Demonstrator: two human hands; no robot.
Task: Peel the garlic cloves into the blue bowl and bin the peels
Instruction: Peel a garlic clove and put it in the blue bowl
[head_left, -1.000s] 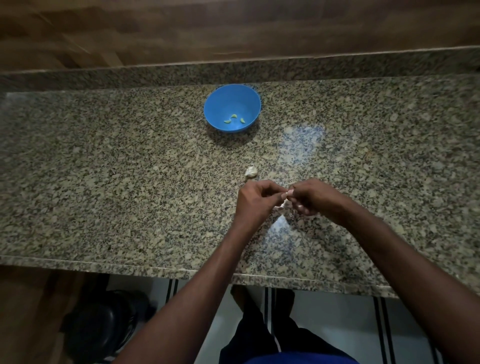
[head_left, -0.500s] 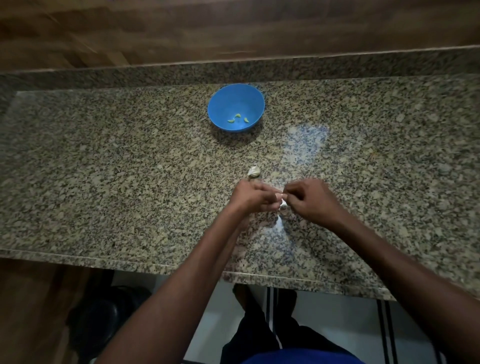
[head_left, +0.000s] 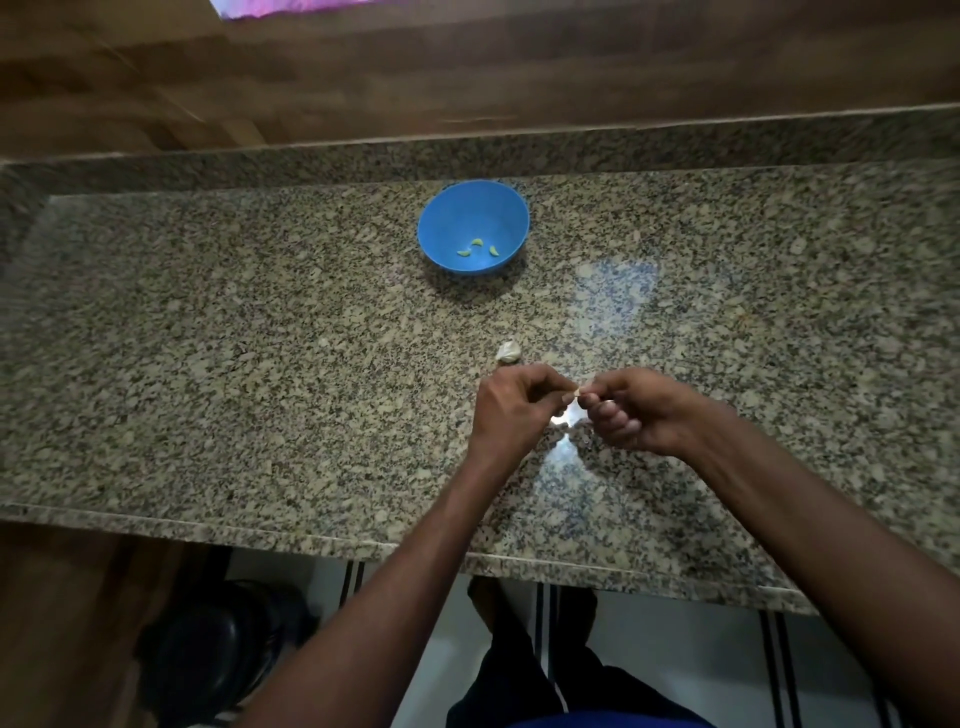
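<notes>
garlic clove (head_left: 575, 391) sits pinched between my two hands just above the granite counter (head_left: 208, 364); only a pale sliver of it shows between the fingertips, so i cannot tell how much skin is on it; my left hand (head_left: 511, 410) has its fingers curled in and its thumb and forefinger nipped on the near end; my right hand (head_left: 636, 410) is curled the same way and grips the other end, fingers tucked under; both hands meet tip to tip with the clove between them; i judge this to be the peeling step itself, mid-strip.

blue bowl (head_left: 441, 208) stands upright further back on the counter, well apart from my hands; three peeled cloves (head_left: 478, 248) lie in its bottom, yellowish and curved, near one another; one more unpeeled piece (head_left: 509, 352), white and papery, lies on the counter just beyond my left hand; so three look done, one is in hand, and at least one waits; small pale scraps (head_left: 560, 427) under my hands may be peel or glare, i cannot tell which; no bin shows plainly; a dark round thing (head_left: 218, 654) on the floor at lower left might be it; binning is, as i judge it, not yet done.
</notes>
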